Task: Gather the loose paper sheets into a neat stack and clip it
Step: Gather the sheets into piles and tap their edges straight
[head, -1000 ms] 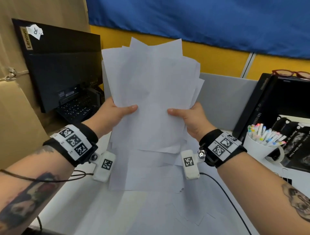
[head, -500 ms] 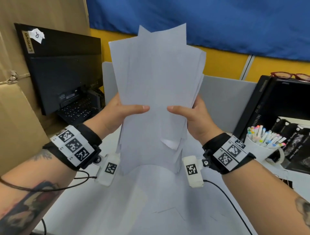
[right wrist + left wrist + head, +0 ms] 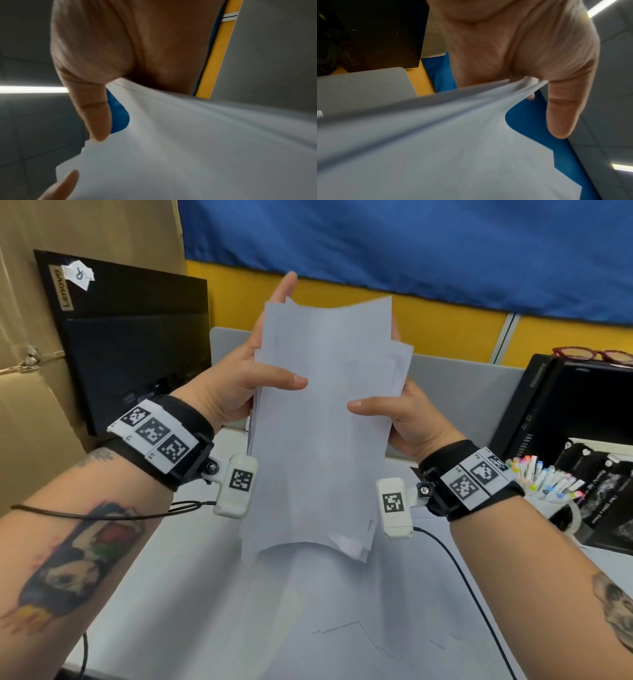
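A black monitor (image 3: 133, 344) stands at the left. The left hand (image 3: 239, 385) grips the left edge of an upright stack of white paper sheets (image 3: 322, 419) held above the desk (image 3: 205, 611); the right hand (image 3: 407, 419) grips its right edge. A cup of markers (image 3: 544, 491) sits far right.

Even, fairly bright indoor light fills the head view, with straight lines bowed toward its edges. Both wrist views are soft with motion blur on the paper (image 3: 453, 148). Ceiling strip lights (image 3: 32, 89) glare white there.
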A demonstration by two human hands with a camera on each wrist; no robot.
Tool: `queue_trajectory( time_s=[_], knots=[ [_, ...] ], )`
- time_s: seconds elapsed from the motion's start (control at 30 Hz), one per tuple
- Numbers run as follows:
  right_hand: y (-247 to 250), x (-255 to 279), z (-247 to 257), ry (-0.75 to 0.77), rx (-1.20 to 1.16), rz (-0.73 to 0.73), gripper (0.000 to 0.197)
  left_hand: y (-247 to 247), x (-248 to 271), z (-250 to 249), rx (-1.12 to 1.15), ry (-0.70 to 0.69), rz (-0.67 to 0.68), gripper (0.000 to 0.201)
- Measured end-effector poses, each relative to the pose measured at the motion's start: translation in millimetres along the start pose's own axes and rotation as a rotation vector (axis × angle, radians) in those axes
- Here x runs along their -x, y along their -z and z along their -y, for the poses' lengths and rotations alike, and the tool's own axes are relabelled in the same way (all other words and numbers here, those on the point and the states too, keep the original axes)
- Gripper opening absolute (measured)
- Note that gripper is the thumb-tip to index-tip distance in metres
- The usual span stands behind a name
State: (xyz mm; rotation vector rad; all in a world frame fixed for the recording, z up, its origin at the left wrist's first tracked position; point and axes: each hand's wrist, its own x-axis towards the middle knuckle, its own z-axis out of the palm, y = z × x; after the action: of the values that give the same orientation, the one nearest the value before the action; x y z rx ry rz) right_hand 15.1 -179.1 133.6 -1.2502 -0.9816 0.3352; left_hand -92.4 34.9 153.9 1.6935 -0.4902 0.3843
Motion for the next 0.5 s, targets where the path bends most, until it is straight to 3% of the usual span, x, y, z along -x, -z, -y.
queue_trajectory(
  time_s=[0.13,0.2,0.37,0.5],
  knots=[
    [-5.7,-1.9,0.9,0.088,0.089,-0.031,0.081,-2.4,-2.5,-0.8,-0.11,0.014,-0.04,0.058],
    [-6.2,-0.6,-3.5,0.14,0.185,-0.094,0.073,-3.9,-0.5,5.3,-0.149,-0.007,-0.106,0.045],
    [-2.4,8.4,-22.0,0.155,0.258,-0.207,0.066,5.2,15.8,34.1,-0.04,-0.049,-0.305,0.034],
    [1.6,8.9,-31.1,0.151,0.093,-0.261,0.072,11.1,33.2,51.0,0.068,0.03,-0.28,0.041]
  ],
)
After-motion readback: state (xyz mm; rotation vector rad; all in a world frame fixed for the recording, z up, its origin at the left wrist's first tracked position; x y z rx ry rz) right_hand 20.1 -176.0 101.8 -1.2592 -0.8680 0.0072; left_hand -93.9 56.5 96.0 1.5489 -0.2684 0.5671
